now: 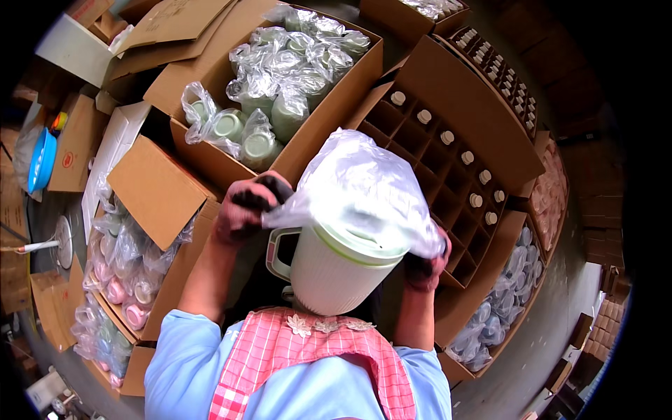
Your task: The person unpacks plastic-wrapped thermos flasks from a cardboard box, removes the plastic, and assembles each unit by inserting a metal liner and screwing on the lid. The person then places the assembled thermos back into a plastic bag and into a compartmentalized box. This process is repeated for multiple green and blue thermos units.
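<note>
A white ribbed pitcher (336,276) with a pale green rim, a lid and a side handle stands upright in front of my chest. Over its top sits a clear plastic bag (360,175), its lower edge spread across the lid. My left hand (248,208), in a pink and dark work glove, pinches one edge of the bag above the handle. On the other side my right hand (425,264), gloved alike, is closed on the bag's opposite edge beside the rim. What carries the pitcher's weight is hidden below it.
Ahead is a carton (336,105) of bagged green pitchers. A divided carton (448,185) holds several white-capped bottles. Bagged pink items fill a carton (175,280) at left; bluish bagged ones fill another (514,308) at right. Open cardboard flaps (157,189) jut near my left arm.
</note>
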Demonstrator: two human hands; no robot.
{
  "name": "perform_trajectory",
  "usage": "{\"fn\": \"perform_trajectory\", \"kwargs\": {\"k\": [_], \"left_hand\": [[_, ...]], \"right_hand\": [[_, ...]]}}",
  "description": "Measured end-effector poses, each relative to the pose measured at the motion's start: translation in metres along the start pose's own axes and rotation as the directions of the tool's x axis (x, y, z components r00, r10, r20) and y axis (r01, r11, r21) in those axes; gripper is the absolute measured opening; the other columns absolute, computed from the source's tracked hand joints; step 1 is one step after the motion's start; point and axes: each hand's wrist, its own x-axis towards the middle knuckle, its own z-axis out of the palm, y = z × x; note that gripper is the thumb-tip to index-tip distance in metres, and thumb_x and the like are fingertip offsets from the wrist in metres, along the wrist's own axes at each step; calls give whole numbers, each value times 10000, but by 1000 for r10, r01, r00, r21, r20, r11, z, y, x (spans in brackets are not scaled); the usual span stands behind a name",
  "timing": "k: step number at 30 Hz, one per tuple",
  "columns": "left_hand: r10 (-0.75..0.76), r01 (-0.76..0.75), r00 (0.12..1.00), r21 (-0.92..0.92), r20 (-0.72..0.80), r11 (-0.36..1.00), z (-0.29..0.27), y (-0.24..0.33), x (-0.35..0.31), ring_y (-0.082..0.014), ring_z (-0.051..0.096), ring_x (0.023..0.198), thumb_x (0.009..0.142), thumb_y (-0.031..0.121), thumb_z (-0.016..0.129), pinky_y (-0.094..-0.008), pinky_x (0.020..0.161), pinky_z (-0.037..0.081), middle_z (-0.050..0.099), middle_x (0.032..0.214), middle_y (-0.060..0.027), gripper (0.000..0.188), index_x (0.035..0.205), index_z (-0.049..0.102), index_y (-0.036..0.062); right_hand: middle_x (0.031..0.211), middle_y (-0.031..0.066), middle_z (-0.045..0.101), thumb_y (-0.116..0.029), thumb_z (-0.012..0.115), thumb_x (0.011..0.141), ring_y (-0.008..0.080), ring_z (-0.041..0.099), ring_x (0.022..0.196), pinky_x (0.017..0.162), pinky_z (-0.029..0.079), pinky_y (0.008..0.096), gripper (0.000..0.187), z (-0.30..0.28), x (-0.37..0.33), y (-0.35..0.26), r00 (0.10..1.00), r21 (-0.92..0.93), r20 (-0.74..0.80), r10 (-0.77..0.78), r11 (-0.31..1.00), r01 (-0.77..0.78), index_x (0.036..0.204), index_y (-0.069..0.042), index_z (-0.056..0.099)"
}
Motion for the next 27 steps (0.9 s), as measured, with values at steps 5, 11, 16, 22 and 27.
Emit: {"fn": "perform_trajectory", "kwargs": {"k": [5,11,16,22,27], "left_hand": [[158,-93,983,482,-96,871,19,14,-42,-279,568,989,588,-83,663,-358,854,460,550,1111,-187,220,785,629,9],[-480,468,855,694,-198,547,-43,-14,-122,-248,566,1012,600,0,715,-328,861,450,588,1098,-134,257,850,659,21],[-271,300,919,62,-286,952,9,3,-64,-260,531,1093,576,125,722,-347,935,410,546,1207,-104,709,1249,503,85],[4,421,729,453,-684,786,28,-62,-80,-222,599,876,669,80,628,-326,796,468,644,925,-104,343,1007,585,38],[-315,264,536,-199,-783,944,2,-78,-100,-181,592,857,854,167,529,-313,761,476,640,929,-71,200,1004,606,60]], "right_hand": [[824,110,613,-351,752,648,325,582,886,790,453,414,318,27,-12,-41,895,-420,443,-47,872,253,745,-66,651],[871,27,621,-222,625,565,268,576,910,806,438,431,155,55,-62,-38,534,-535,811,238,670,515,703,-153,614],[862,49,622,-241,614,627,263,579,939,856,439,420,173,65,-90,-35,613,-779,556,562,610,147,781,-176,657],[1028,99,626,-282,588,728,300,572,988,848,448,417,296,43,-95,-27,356,-619,784,508,601,506,970,-125,653],[1036,86,624,-326,578,752,304,570,994,819,468,429,300,46,-100,-9,519,-642,731,443,704,303,983,-149,648]]}}
